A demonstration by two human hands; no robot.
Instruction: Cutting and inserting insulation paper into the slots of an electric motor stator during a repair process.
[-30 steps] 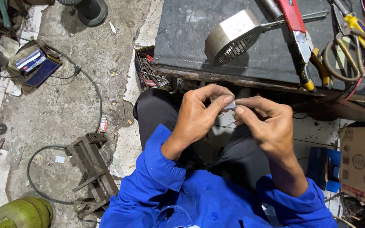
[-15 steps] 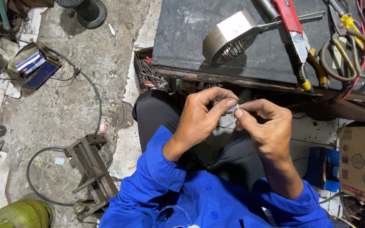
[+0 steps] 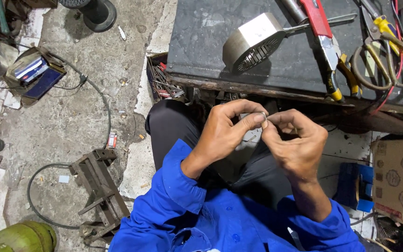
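Note:
My left hand (image 3: 227,130) and my right hand (image 3: 297,142) meet in front of my chest, above my lap. Their fingertips pinch one small pale object (image 3: 264,118) between them; it is too small to tell what it is. Both arms wear blue sleeves (image 3: 183,196). Just beyond the hands runs the front edge of a dark metal workbench (image 3: 220,42). On it, straight ahead, lies a round silver metal part (image 3: 253,41) with slotted openings.
The bench also carries red-handled pliers (image 3: 320,30), scissors with worn handles (image 3: 381,51) and wires. On the concrete floor at left lie a metal vise (image 3: 96,184), a black cable (image 3: 103,107) and a small box (image 3: 33,72). A cardboard box (image 3: 399,182) stands at right.
My hands have stayed together, shifting only slightly while working the small object. The view has drifted a little, nothing else moved.

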